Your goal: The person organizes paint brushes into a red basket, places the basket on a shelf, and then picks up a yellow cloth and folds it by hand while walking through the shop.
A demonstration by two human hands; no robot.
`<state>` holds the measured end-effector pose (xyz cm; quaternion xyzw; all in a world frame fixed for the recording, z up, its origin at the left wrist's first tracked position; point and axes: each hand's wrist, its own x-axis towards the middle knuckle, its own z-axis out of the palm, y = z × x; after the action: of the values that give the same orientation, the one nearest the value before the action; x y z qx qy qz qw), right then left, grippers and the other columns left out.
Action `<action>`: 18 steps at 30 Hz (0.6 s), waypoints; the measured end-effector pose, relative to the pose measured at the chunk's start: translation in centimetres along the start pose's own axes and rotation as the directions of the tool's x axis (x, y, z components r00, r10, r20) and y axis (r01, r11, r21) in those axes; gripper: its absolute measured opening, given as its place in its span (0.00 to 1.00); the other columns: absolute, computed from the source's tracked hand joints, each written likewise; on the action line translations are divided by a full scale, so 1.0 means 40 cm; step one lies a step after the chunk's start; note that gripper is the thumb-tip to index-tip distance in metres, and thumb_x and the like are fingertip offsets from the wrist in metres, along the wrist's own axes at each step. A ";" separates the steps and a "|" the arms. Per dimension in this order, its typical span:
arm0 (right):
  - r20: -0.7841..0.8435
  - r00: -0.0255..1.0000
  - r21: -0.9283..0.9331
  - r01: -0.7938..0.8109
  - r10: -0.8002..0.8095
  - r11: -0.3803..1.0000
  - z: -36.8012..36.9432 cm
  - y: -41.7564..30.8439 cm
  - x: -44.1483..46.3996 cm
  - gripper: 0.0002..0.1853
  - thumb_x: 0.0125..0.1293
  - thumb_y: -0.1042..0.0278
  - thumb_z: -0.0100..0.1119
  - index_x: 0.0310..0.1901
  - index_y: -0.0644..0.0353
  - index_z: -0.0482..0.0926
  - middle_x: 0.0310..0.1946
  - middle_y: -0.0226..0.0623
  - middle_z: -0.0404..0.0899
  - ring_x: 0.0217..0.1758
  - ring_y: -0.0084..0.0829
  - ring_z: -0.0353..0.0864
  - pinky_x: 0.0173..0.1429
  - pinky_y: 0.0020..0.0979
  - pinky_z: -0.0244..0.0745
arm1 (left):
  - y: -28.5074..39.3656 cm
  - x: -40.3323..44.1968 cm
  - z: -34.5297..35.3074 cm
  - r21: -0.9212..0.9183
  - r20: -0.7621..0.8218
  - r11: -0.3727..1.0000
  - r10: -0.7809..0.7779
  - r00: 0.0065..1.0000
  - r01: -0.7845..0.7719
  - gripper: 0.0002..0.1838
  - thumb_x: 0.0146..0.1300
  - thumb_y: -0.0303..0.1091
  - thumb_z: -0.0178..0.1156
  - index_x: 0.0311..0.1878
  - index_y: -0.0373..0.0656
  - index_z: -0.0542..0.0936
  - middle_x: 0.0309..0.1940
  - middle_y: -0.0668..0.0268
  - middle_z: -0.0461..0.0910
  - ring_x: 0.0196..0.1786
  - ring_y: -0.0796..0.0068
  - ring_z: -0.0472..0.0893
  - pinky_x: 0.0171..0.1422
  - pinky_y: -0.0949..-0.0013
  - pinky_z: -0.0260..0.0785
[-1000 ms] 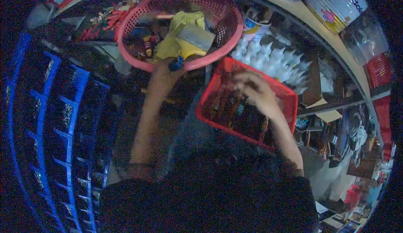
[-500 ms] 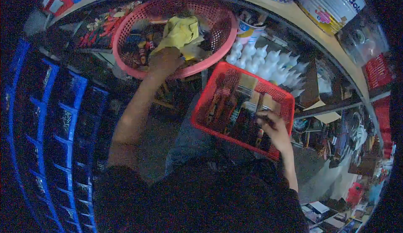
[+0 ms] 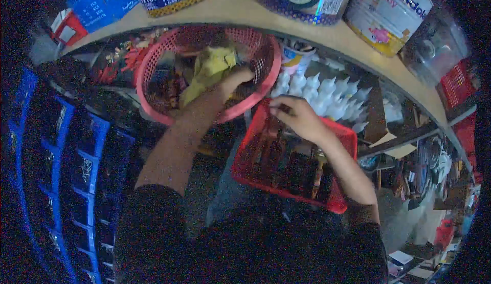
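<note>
Yellow cloth (image 3: 217, 61) seen slanted in pink basket (image 3: 276, 65), just left of left hand (image 3: 238, 80), opening obscured; right hand (image 3: 297, 115) half-curled at red basket (image 3: 349, 142); grips cannot be told.

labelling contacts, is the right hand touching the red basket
Cannot tell: in the head view, the right hand overlaps the red basket, but blur hides contact or gap.
</note>
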<state>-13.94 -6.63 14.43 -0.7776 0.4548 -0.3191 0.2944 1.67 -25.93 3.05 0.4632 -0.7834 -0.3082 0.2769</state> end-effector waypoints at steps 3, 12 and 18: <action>-0.095 0.995 0.019 0.041 -0.039 0.999 0.023 0.069 0.107 0.09 0.49 0.75 0.48 0.34 0.66 0.71 0.30 0.39 0.73 0.34 0.26 0.71 0.38 0.26 0.65 | 0.018 -0.010 -0.001 0.011 -0.006 0.999 -0.041 0.999 0.041 0.10 0.44 0.34 0.50 0.27 0.37 0.72 0.23 0.57 0.71 0.27 0.63 0.71 0.32 0.67 0.62; -0.295 0.955 -0.202 -0.049 -0.013 0.978 0.084 0.195 0.253 0.08 0.48 0.75 0.46 0.31 0.65 0.73 0.26 0.46 0.73 0.32 0.38 0.73 0.37 0.32 0.65 | 0.035 -0.001 0.002 -0.014 -0.028 0.997 -0.080 0.996 0.080 0.09 0.44 0.34 0.51 0.27 0.39 0.71 0.20 0.61 0.69 0.24 0.69 0.68 0.28 0.71 0.61; -0.431 0.902 -0.091 -0.060 0.015 0.994 0.118 0.221 0.253 0.08 0.47 0.74 0.45 0.30 0.64 0.73 0.26 0.47 0.73 0.33 0.41 0.73 0.39 0.33 0.66 | 0.043 0.010 0.009 -0.054 -0.049 0.995 -0.083 0.995 0.080 0.08 0.45 0.34 0.51 0.26 0.41 0.71 0.19 0.64 0.68 0.22 0.73 0.67 0.25 0.74 0.59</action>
<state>-11.04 -18.56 7.17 -0.6933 0.5392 -0.4530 0.1529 0.28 -25.54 4.14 0.4951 -0.7483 -0.3277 0.2960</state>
